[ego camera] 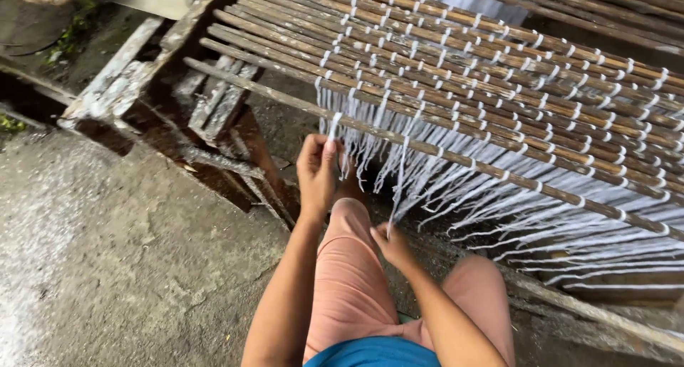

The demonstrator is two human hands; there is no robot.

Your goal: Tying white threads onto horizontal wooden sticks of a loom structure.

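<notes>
A mat of thin brown bamboo sticks [499, 75], bound in rows by white string, slopes across the upper right. Loose white strings [456, 189] hang from its lowest stick [427, 147]. My left hand [317, 171] is raised under that stick near its left end, fingers pinched on a white string [333, 125] that runs up to it. Lower down, over my knee, my right hand [392, 244] pinches another hanging white string [397, 189] and pulls it taut. My legs in pink shorts [349, 281] show below.
A weathered wooden frame [135, 75] with peeling white paint stands at the upper left. A rough grey concrete floor [107, 267] fills the lower left. A wooden beam [591, 313] runs along the lower right under the hanging strings.
</notes>
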